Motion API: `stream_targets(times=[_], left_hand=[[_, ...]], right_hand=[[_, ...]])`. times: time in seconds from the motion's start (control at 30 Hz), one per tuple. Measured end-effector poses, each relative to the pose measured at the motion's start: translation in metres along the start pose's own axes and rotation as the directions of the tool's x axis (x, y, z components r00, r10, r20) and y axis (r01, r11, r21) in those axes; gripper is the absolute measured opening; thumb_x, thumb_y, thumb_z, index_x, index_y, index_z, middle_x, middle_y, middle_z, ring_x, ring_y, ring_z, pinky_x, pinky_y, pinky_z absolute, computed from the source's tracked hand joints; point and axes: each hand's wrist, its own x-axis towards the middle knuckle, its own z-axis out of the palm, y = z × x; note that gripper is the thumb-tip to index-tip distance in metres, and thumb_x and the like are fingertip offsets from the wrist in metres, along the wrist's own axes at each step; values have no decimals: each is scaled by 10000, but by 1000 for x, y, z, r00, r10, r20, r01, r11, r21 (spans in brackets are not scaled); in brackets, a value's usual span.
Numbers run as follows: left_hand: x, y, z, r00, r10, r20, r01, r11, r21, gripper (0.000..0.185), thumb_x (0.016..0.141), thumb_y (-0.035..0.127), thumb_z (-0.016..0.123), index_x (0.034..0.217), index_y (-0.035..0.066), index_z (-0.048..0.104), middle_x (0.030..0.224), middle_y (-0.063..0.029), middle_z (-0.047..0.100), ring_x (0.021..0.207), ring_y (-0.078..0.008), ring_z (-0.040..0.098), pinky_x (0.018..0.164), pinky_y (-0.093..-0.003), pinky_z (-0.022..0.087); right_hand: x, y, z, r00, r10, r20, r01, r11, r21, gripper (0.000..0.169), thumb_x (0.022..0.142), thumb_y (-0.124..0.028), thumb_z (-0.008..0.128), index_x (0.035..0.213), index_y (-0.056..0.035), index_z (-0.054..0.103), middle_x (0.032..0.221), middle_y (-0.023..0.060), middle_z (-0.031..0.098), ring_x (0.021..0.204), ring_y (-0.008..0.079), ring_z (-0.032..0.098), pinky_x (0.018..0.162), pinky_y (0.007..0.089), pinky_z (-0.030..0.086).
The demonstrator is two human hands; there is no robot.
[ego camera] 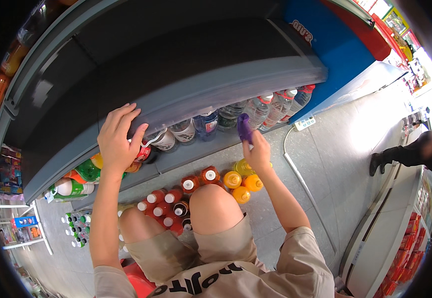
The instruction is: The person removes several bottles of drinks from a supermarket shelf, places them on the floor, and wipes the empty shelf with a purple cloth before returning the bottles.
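My left hand [121,134] lies on the front edge of the dark grey shelf [208,82], with its fingers spread and the thumb apart. My right hand [259,152] grips a purple cloth [244,128] in front of the lower shelf. The cloth is close to a clear water bottle [257,110] standing among several others at the right end. Further left on that lower level are a blue-labelled bottle [206,126], white-labelled bottles [163,140], a red-labelled cola bottle [143,152] and a green bottle [87,170]. A clear plastic strip [201,113] runs along the edge above them.
Red drink bottles [160,210] and orange drink bottles [241,194] stand on the tiled floor around my knees. More bottles [77,227] stand left. A power strip [304,123] with a white cable [301,177] lies right. Beyond is a person's dark-clothed leg [398,156].
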Motion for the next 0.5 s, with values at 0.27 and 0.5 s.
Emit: stream_targets(times=[0.27,0.5], left_hand=[[0,1,4,999,-13,31,14,1000,-23,292,870,136,784,1129,16,722,1231,-118,730,1178,-333,688,998,-406,547],[-2,0,3,1000,-6,19,6,1000,-22,285,872,138,779,1122,13,723,1229,-122,729,1173,-332,689,996,-406,546]], right_hand=[[-15,41,101,893,-119,434,235,946,-224,493,860,-182,723,1316,-34,611,1395,188,582,1408,364,483,1193,502,354],[-22,45,107,904,-28,428,159,948,-275,518,889,-222,699,1348,-11,585,1414,177,582,1442,344,469,1191,491,364]])
